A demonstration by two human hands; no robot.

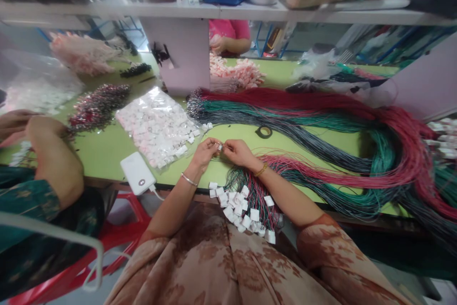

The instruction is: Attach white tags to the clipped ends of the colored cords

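Note:
My left hand [206,151] and my right hand [238,152] meet over the green table [107,148], both pinched on a small white connector [220,146] at the end of thin wires. A bundle of red, green and grey wires [321,119] loops across the table to the right. Several finished wire ends with white connectors [243,210] hang over the table edge onto my lap.
A clear bag of white connectors [157,126] lies left of my hands, with a white power bank [137,173] at the edge and a tape ring [264,131] behind. A co-worker's arm [53,157] rests at the left; another person in pink [228,38] sits opposite.

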